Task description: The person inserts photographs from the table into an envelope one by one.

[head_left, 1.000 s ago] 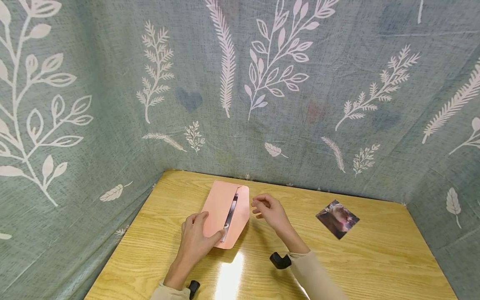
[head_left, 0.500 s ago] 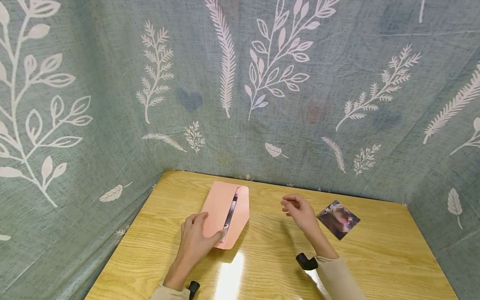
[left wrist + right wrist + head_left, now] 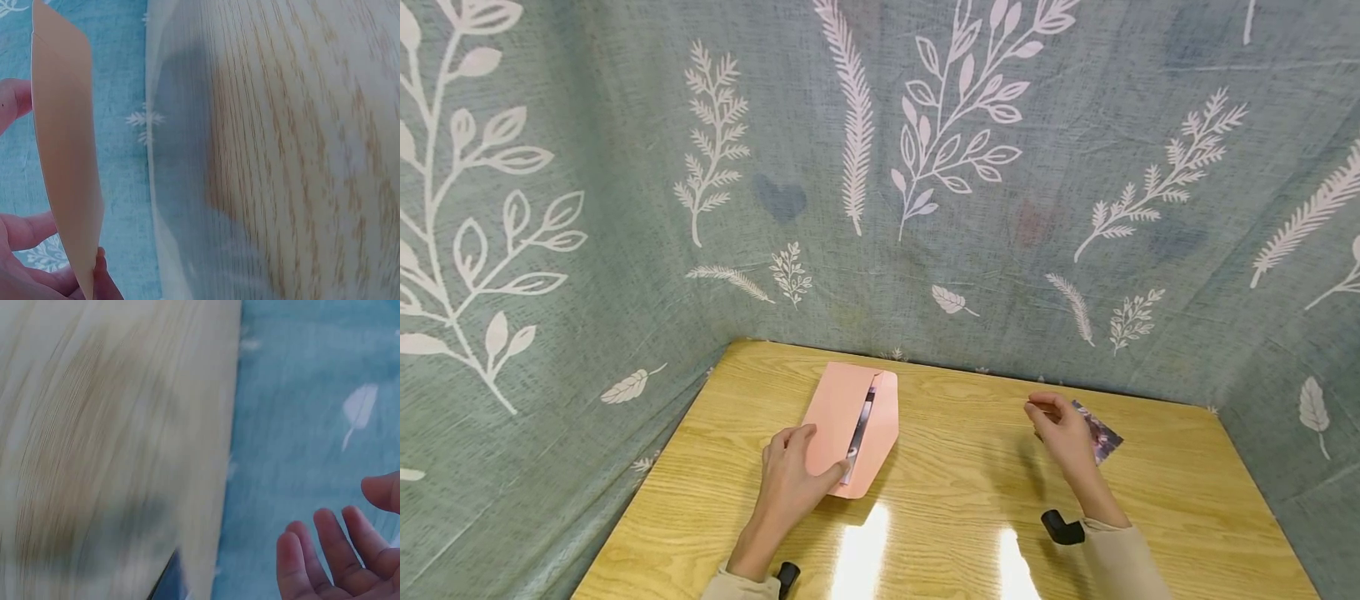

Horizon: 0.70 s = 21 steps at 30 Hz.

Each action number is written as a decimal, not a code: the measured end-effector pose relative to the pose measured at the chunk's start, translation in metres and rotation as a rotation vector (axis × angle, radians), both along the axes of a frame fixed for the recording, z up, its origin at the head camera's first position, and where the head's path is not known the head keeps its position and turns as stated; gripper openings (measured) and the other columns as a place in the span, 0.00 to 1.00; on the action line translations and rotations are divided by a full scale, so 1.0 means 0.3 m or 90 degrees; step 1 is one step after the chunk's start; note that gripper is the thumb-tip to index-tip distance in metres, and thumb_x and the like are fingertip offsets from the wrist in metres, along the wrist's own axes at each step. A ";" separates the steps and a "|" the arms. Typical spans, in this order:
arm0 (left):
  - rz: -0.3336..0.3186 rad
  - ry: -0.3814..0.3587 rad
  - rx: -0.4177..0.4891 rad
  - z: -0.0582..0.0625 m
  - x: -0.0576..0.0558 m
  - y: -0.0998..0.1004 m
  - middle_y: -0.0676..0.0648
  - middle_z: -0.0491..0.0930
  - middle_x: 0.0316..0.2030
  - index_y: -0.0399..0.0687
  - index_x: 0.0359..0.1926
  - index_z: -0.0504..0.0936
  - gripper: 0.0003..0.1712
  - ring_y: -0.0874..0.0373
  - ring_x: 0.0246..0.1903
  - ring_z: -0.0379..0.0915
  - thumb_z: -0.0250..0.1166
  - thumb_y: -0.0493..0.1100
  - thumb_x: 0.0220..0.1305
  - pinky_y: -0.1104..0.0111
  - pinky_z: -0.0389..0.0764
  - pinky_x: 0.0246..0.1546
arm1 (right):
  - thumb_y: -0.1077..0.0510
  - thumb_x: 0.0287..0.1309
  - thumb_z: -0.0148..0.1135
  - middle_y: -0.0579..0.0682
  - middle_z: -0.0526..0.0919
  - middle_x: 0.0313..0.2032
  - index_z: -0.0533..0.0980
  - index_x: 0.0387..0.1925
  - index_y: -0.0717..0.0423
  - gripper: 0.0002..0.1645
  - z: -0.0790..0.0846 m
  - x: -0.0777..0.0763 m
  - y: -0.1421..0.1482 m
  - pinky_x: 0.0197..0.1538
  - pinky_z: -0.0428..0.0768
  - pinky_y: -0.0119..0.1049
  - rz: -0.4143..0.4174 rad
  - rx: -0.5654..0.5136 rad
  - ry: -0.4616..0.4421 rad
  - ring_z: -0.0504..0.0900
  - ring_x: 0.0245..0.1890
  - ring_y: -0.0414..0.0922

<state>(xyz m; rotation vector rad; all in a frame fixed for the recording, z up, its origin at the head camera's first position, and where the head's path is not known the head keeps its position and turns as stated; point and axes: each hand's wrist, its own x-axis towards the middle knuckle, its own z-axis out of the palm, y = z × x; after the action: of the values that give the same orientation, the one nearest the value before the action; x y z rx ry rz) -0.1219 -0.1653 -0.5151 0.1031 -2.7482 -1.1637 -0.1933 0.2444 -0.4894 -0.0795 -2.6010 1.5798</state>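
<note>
Pink envelope [image 3: 838, 408] pinched in L hand [image 3: 793, 475], above table [image 3: 955, 475]. R hand [image 3: 1065, 437], thumb apart from fingers, nothing held, nr photo [image 3: 1103, 437], well R of envelope. Photo prob. light, bendy; take by edges.

Behind the left grip [image 3: 793, 479], past the wrist, shows the end of a plain beige sleeve [image 3: 737, 590]. Beside that sleeve, on the thumb side of the grip, sits a small black camera [image 3: 787, 575] with a rounded top. Behind the right grip [image 3: 1063, 429], a matching beige sleeve [image 3: 1123, 562] shows more of its length, lightly creased where it ends near the wrist. Its black camera [image 3: 1062, 527], also thumb-side, has a bent, blocky shape with rounded corners.
</note>
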 end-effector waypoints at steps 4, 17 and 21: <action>0.000 0.000 0.003 0.000 -0.001 0.002 0.35 0.63 0.64 0.43 0.66 0.74 0.48 0.39 0.61 0.58 0.75 0.65 0.50 0.44 0.69 0.52 | 0.47 0.72 0.56 0.62 0.77 0.57 0.73 0.61 0.62 0.27 -0.020 -0.007 0.073 0.52 0.77 0.49 -0.044 0.077 -0.007 0.76 0.55 0.57; 0.001 -0.005 0.007 0.004 0.001 -0.001 0.36 0.63 0.64 0.44 0.66 0.74 0.48 0.40 0.62 0.56 0.75 0.65 0.51 0.44 0.69 0.53 | 0.52 0.70 0.58 0.73 0.72 0.60 0.69 0.62 0.71 0.30 -0.083 -0.007 0.293 0.55 0.74 0.55 -0.130 0.148 -0.052 0.72 0.59 0.68; -0.001 -0.008 0.012 0.004 0.000 -0.004 0.36 0.62 0.64 0.44 0.66 0.74 0.48 0.40 0.62 0.56 0.75 0.65 0.51 0.44 0.69 0.53 | 0.53 0.68 0.59 0.77 0.68 0.60 0.67 0.62 0.75 0.33 -0.097 -0.003 0.338 0.59 0.68 0.62 -0.119 0.186 -0.044 0.68 0.60 0.72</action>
<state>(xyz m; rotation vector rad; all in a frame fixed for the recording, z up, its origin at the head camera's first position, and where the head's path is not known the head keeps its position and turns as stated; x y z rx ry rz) -0.1218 -0.1664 -0.5139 0.1106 -2.7496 -1.1943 -0.1941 0.3457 -0.5186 -0.3478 -2.7518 1.1461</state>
